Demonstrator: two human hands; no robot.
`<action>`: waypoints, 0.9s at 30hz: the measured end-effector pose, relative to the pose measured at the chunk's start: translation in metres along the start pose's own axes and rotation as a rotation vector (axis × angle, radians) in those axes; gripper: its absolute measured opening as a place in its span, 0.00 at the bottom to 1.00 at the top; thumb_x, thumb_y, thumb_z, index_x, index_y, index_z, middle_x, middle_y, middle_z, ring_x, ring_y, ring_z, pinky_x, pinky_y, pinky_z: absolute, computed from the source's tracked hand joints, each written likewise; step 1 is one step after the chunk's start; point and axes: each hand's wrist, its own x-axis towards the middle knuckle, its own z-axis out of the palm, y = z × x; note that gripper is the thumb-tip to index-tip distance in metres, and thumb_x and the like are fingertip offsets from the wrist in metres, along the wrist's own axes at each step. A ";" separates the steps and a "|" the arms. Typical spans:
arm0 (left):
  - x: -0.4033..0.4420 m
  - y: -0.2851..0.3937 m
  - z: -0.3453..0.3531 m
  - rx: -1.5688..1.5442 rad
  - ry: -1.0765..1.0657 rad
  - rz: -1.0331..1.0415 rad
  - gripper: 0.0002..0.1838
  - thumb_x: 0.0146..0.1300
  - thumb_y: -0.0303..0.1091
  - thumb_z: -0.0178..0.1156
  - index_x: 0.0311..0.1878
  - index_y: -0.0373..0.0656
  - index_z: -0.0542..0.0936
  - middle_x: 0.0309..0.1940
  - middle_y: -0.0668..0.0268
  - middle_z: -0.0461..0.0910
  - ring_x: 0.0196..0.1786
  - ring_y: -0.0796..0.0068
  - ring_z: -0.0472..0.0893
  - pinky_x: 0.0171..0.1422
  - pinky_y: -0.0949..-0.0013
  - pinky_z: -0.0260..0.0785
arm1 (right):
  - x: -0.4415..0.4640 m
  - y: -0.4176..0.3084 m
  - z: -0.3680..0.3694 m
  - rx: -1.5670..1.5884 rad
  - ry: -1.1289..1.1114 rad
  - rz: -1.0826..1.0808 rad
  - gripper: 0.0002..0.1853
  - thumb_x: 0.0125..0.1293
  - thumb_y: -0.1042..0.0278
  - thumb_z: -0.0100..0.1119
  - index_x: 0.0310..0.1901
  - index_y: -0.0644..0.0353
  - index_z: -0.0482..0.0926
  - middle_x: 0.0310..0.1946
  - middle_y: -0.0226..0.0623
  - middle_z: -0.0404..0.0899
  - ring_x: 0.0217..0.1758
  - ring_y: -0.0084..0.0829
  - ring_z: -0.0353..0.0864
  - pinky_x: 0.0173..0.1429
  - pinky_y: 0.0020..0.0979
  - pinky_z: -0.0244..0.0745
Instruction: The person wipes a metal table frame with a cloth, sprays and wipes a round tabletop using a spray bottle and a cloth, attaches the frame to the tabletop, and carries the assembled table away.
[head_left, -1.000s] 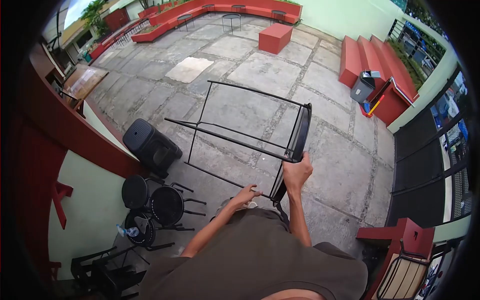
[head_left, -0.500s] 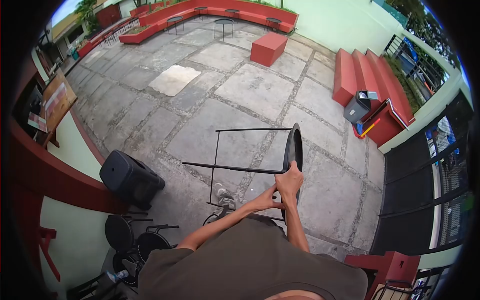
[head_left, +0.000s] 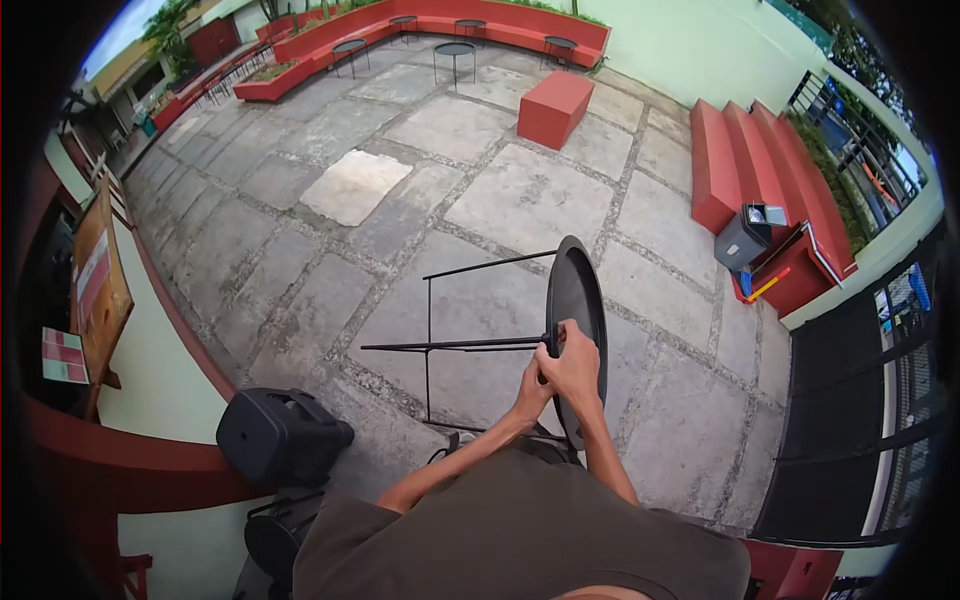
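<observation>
A round black tray-top table (head_left: 582, 290) is tipped on its side in front of me, its rimmed top facing right and its thin legs pointing left. My right hand (head_left: 574, 368) is closed at the near part of the tabletop, fingers curled against its surface. Beside it, touching or nearly so, my left hand (head_left: 532, 388) is closed behind the top, where a leg meets it. Whatever lies between my fingers is hidden. Part of the lower leg frame disappears behind my left arm and shirt.
A black speaker (head_left: 285, 435) stands at the left by the wall, with black stools (head_left: 280, 535) below it. A red block (head_left: 555, 108) and several small black tables (head_left: 455, 50) are farther off. A grey bin (head_left: 742, 240) stands near red steps (head_left: 720, 165).
The table has turned so more of its top faces me. My left hand has moved up closer to my right hand, and its fingers have closed. The view has shifted.
</observation>
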 end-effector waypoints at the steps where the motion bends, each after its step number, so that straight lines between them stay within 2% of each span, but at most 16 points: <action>1: 0.016 0.008 -0.013 0.021 0.069 0.018 0.30 0.57 0.31 0.66 0.63 0.36 0.70 0.56 0.63 0.76 0.60 0.75 0.73 0.64 0.68 0.65 | 0.019 -0.010 0.007 0.054 -0.087 0.017 0.20 0.52 0.60 0.68 0.40 0.66 0.75 0.29 0.50 0.80 0.33 0.50 0.82 0.40 0.43 0.75; 3: 0.048 0.014 -0.046 0.086 0.210 0.062 0.21 0.62 0.33 0.61 0.56 0.33 0.75 0.49 0.63 0.79 0.53 0.76 0.76 0.59 0.70 0.68 | 0.054 -0.015 0.035 0.122 -0.213 -0.012 0.23 0.53 0.55 0.69 0.40 0.67 0.77 0.29 0.48 0.81 0.33 0.47 0.82 0.41 0.41 0.76; 4: 0.062 0.031 -0.057 0.027 0.292 0.017 0.20 0.62 0.34 0.62 0.54 0.32 0.76 0.46 0.64 0.80 0.50 0.76 0.77 0.56 0.70 0.69 | 0.071 -0.014 0.051 0.153 -0.211 -0.126 0.22 0.55 0.58 0.70 0.43 0.68 0.78 0.29 0.45 0.82 0.31 0.39 0.82 0.39 0.35 0.76; 6: 0.102 0.049 -0.084 -0.015 0.366 0.104 0.18 0.59 0.32 0.62 0.50 0.32 0.78 0.42 0.64 0.81 0.46 0.76 0.78 0.52 0.72 0.70 | 0.114 -0.007 0.086 0.474 -0.368 -0.082 0.19 0.59 0.63 0.68 0.45 0.69 0.79 0.29 0.40 0.82 0.30 0.26 0.81 0.37 0.28 0.75; 7: 0.122 0.055 -0.104 0.014 0.391 0.075 0.18 0.57 0.31 0.62 0.49 0.31 0.78 0.40 0.64 0.81 0.43 0.76 0.78 0.50 0.72 0.70 | 0.137 0.001 0.107 0.601 -0.380 -0.113 0.13 0.63 0.68 0.65 0.45 0.68 0.80 0.29 0.34 0.82 0.31 0.17 0.78 0.36 0.22 0.73; 8: 0.144 0.061 -0.126 0.049 0.415 0.047 0.18 0.54 0.30 0.62 0.49 0.31 0.78 0.39 0.64 0.81 0.41 0.76 0.78 0.48 0.72 0.71 | 0.162 0.011 0.129 0.752 -0.442 -0.052 0.10 0.65 0.70 0.63 0.44 0.66 0.81 0.30 0.31 0.82 0.32 0.17 0.78 0.37 0.22 0.73; 10: 0.197 0.068 -0.167 0.041 0.505 0.127 0.18 0.48 0.27 0.61 0.44 0.30 0.80 0.34 0.66 0.81 0.36 0.78 0.77 0.44 0.74 0.68 | 0.218 0.042 0.180 0.743 -0.366 -0.086 0.06 0.67 0.74 0.60 0.42 0.65 0.82 0.32 0.29 0.82 0.36 0.16 0.79 0.43 0.21 0.74; 13: 0.287 0.054 -0.243 0.015 0.548 0.219 0.14 0.42 0.24 0.59 0.36 0.31 0.80 0.29 0.69 0.79 0.31 0.79 0.74 0.40 0.75 0.65 | 0.315 0.109 0.254 0.671 -0.202 0.051 0.05 0.67 0.75 0.59 0.39 0.66 0.82 0.33 0.30 0.83 0.39 0.18 0.81 0.47 0.22 0.74; 16: 0.371 0.068 -0.313 -0.141 0.679 0.276 0.17 0.39 0.24 0.55 0.36 0.29 0.79 0.30 0.63 0.81 0.31 0.72 0.79 0.40 0.74 0.71 | 0.418 0.163 0.304 0.611 0.027 0.151 0.07 0.67 0.72 0.57 0.36 0.64 0.83 0.31 0.29 0.83 0.38 0.21 0.81 0.47 0.24 0.73; 19: 0.419 0.096 -0.360 -0.225 0.833 0.292 0.19 0.37 0.24 0.54 0.37 0.28 0.79 0.32 0.61 0.82 0.32 0.68 0.81 0.42 0.72 0.74 | 0.509 0.232 0.371 0.631 -0.099 0.301 0.08 0.67 0.68 0.55 0.41 0.60 0.83 0.39 0.32 0.83 0.42 0.25 0.80 0.49 0.29 0.74; 22: 0.460 0.136 -0.405 -0.206 0.864 0.311 0.21 0.36 0.24 0.55 0.38 0.28 0.78 0.33 0.59 0.81 0.33 0.65 0.81 0.45 0.70 0.76 | 0.574 0.235 0.431 0.616 -0.539 0.686 0.13 0.70 0.65 0.55 0.55 0.53 0.76 0.50 0.36 0.81 0.49 0.32 0.80 0.52 0.36 0.75; 25: 0.509 0.142 -0.464 -0.249 0.913 0.250 0.24 0.35 0.24 0.55 0.42 0.28 0.77 0.38 0.56 0.80 0.39 0.62 0.81 0.51 0.67 0.75 | 0.629 0.219 0.506 0.888 -0.839 0.855 0.22 0.71 0.55 0.56 0.63 0.45 0.64 0.58 0.40 0.76 0.55 0.40 0.80 0.56 0.47 0.76; 27: 0.554 0.131 -0.528 -0.240 0.917 0.243 0.24 0.35 0.24 0.55 0.43 0.28 0.76 0.39 0.56 0.80 0.40 0.62 0.81 0.51 0.67 0.75 | 0.667 0.215 0.580 1.219 -0.687 0.750 0.26 0.69 0.50 0.57 0.64 0.44 0.60 0.58 0.42 0.76 0.57 0.43 0.80 0.58 0.50 0.76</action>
